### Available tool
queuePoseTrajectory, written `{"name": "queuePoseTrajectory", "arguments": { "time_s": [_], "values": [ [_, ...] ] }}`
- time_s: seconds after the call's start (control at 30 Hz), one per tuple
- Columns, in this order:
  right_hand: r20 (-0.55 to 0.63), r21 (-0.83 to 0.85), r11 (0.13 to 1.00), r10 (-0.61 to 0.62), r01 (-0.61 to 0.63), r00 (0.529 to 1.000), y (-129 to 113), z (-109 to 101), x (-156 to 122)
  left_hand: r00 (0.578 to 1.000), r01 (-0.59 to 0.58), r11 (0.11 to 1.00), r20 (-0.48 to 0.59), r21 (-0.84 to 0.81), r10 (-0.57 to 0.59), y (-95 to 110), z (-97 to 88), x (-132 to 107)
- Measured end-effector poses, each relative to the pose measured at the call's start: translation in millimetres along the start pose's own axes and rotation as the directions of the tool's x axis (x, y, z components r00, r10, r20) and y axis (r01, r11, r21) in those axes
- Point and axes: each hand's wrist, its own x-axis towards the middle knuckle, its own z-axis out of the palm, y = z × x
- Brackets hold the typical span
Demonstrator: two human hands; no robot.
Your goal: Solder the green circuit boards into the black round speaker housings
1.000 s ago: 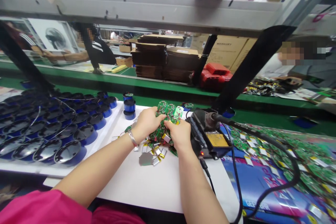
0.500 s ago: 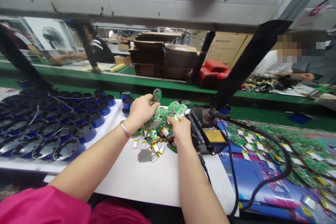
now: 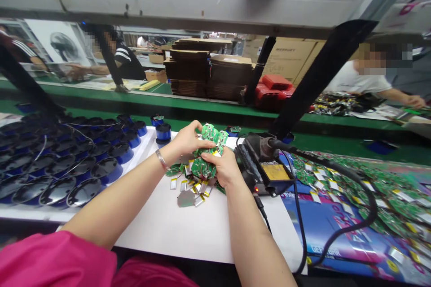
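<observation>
Both hands are closed on a bunch of green circuit boards [image 3: 206, 167] above the white worktop [image 3: 175, 233]. My left hand [image 3: 190, 140] grips the boards from the left, its thumb lying across them. From the right, my right hand [image 3: 226, 166] holds the same bunch, thumb on top. Small silver battery cells [image 3: 183, 185] with yellow ends hang or lie beneath the boards. A round grey disc [image 3: 186, 198] rests on the worktop in front of the pile. How many boards each hand holds is hidden.
Left stands a white tray [image 3: 139, 154] of blue-and-black round housings [image 3: 106, 168]. A black soldering station [image 3: 257, 172] with a yellow sponge [image 3: 278, 172] and thick cable is at right. More circuit boards [image 3: 380, 188] cover a blue printed sheet [image 3: 323, 233]. Co-workers sit beyond the green bench [image 3: 215, 110].
My left hand has moved right and slightly down, bringing its boards against those in my right hand. My right hand has shifted slightly left. The boards are now bunched together between both hands.
</observation>
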Motion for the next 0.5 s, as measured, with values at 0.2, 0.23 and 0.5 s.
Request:
{"name": "queuePoseTrajectory", "arguments": {
  "time_s": [0.2, 0.23, 0.5],
  "values": [
    [0.098, -0.021, 0.994, 0.105, -0.103, 0.990, -4.3, -0.7, -3.2, 0.979, 0.095, 0.988, 0.190, -0.119, -0.072, 2.4, -6.9, 6.2],
    [0.101, -0.019, 0.993, 0.117, -0.116, 0.988, -5.1, -1.1, -3.5, 0.982, 0.090, 0.987, 0.180, -0.132, -0.066, 1.8, -6.4, 5.6],
    [0.045, -0.066, 0.985, 0.161, -0.158, 0.986, -1.5, -1.0, -2.5, 0.998, -0.044, 0.998, 0.051, -0.049, 0.046, 3.0, -5.6, 0.0]
  ]
}}
